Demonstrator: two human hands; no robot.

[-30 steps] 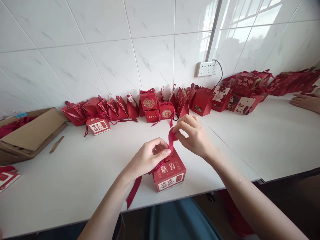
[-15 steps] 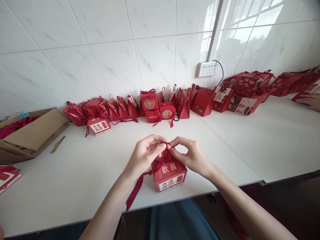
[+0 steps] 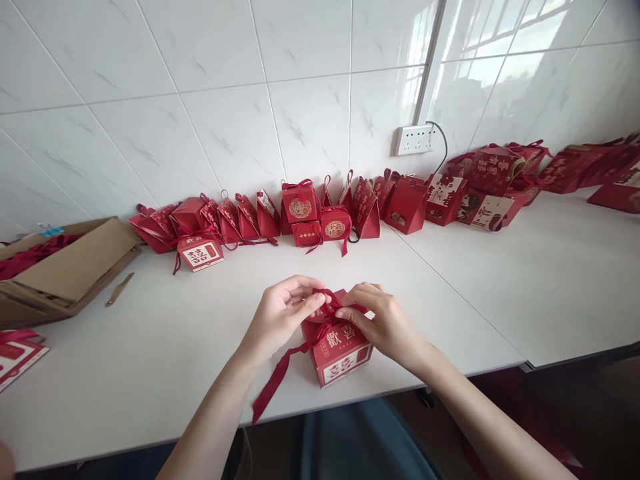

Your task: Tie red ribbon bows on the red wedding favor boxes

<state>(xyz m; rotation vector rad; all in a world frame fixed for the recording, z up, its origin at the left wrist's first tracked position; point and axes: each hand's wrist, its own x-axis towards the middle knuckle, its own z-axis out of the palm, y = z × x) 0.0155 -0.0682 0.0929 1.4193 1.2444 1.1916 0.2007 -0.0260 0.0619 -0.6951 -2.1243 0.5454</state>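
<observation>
red box [image 3: 343, 350] upright, printed face toward camera | ribbon [image 3: 280, 377] trails left-down | left hand [image 3: 280, 313], right hand [image 3: 383, 320] pinch ribbon

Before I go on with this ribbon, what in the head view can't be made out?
- Knot of the red ribbon: covered by fingers of the left hand and right hand.
- Top of the red box: hidden under both hands.
- Cardboard box contents: cut by the left edge, covered by its flap.
- Print on the far row of boxes: too small.

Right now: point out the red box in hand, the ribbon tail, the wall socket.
red box [image 3: 345, 357], head view, front printed face.
ribbon tail [image 3: 273, 387], head view, loose end over table edge.
wall socket [image 3: 413, 139], head view, faceplate middle.
</observation>
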